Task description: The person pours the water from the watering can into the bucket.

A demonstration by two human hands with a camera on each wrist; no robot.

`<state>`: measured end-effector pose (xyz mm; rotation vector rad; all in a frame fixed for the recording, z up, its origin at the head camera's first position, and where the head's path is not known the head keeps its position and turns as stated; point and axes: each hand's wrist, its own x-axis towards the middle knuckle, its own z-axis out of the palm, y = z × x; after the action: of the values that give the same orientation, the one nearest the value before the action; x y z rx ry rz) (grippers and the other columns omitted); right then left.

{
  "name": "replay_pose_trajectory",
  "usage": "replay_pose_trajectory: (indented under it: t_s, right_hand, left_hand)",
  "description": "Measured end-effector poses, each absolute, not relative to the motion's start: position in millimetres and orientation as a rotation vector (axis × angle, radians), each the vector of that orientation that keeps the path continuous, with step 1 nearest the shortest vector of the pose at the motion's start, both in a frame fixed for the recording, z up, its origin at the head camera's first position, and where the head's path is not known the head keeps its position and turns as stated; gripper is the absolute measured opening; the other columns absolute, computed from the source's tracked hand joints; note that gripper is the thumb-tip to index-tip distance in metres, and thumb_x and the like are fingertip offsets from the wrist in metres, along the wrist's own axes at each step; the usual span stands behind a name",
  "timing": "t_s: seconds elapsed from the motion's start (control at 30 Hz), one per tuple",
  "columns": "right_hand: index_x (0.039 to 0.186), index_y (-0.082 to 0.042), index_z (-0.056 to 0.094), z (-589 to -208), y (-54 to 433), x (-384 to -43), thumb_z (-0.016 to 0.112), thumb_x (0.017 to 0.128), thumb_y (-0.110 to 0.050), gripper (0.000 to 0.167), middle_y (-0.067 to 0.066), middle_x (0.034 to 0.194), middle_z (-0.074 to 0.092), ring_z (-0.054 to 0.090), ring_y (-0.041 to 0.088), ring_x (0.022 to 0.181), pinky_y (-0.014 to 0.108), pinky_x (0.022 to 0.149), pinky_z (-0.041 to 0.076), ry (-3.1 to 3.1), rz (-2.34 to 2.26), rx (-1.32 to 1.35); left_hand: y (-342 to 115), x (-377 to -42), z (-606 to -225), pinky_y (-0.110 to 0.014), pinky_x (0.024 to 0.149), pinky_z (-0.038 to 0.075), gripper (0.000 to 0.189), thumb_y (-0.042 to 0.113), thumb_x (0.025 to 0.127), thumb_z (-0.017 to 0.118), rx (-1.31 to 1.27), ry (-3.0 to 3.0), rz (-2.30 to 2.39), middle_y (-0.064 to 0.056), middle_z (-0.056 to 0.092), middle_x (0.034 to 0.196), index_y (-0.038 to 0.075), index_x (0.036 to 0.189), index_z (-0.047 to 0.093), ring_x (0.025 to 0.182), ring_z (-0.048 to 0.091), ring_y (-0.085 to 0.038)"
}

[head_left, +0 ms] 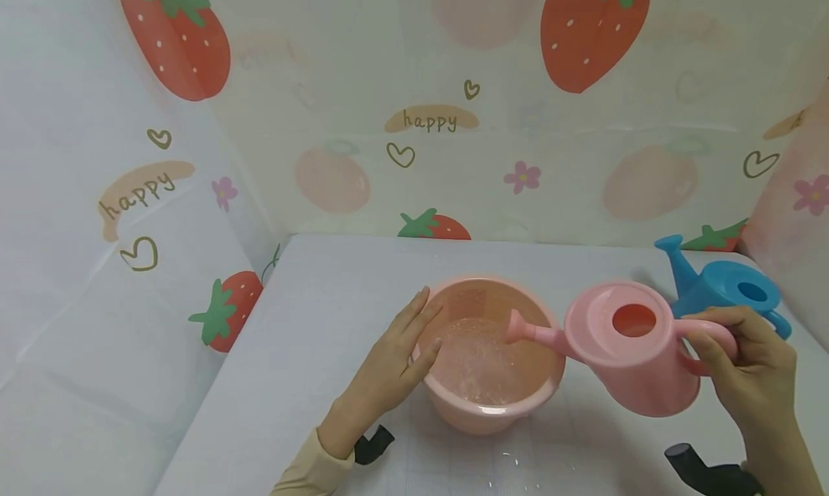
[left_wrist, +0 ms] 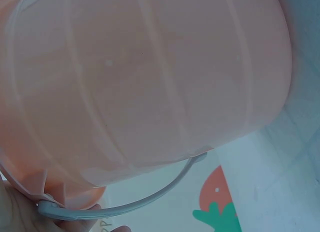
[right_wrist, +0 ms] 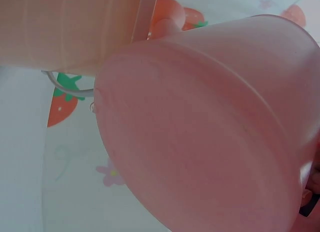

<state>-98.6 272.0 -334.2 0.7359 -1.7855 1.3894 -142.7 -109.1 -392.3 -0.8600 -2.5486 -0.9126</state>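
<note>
A pink watering can (head_left: 648,373) hangs tilted above the table, its handle gripped by my right hand (head_left: 751,359). Its rose (head_left: 516,327) reaches over the inside of a peach-pink bucket (head_left: 482,413) holding rippling water (head_left: 479,363). My left hand (head_left: 395,359) rests on the bucket's left rim, fingers nearly straight and thumb across the edge. The left wrist view shows the bucket's ribbed side and its grey bail handle (left_wrist: 135,204) beside that hand (left_wrist: 20,212). In the right wrist view the can's underside (right_wrist: 195,147) fills the middle.
A blue watering can (head_left: 725,287) stands at the table's back right, partly behind the pink can and my right hand. Water drops (head_left: 508,454) dot the white table (head_left: 337,287) in front of the bucket. Strawberry-print cloth (head_left: 414,186) rises behind it.
</note>
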Motion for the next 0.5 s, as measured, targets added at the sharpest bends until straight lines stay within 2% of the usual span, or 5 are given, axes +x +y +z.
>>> replay_pose_trajectory:
  t_s: [0.5]
  right_hand:
    - [0.097,0.02,0.056,-332.3,269.0,-94.8,0.061,0.082,0.009,0.019,0.002,0.095,0.069,0.058,0.008,0.076,0.011,0.074,0.048,-1.824,1.35,0.666]
  left_hand:
    - [-108.8,-141.6,-391.3,-0.041,0.108,0.031,0.05,0.039,0.098,0.039,-0.857,-2.542,-0.904,-0.004,0.023,0.153,0.016,0.143,0.037,0.14,0.023,-0.018]
